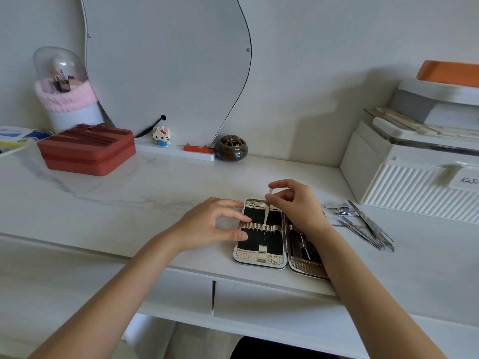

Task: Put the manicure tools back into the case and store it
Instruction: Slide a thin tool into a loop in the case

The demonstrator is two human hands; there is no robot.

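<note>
The manicure case [261, 257] lay open on the white surface [129, 193] near its front edge, both halves flat, the left half lined in black with a ridged elastic band [259, 226] running across its middle. The right hand [293, 200] pinched a slim metal tool [267, 211] between thumb and fingertips, holding it nearly upright with its lower end pushed down at the band. The left hand [210, 224] rested at the case's left edge, its fingers curled loosely with the tips touching the band's end, apparently steadying it; it gripped nothing that could be seen.

The right half of the case was largely hidden behind the right forearm, though some dark tools seemed seated there already. The remaining tools [363, 224], nail clippers and several long steel pieces, lay in a loose heap on the surface just right of the case, in front of a ribbed white organizer [404, 182].

The likely trouble lay in the band: the loops looked narrow, and the tip could miss its slot and slide under the wrong one, or snag the lining. Too steep an angle might also make the thin tool slip from the pinch. If the left hand let up, the light case could skid toward the surface's edge.
</note>
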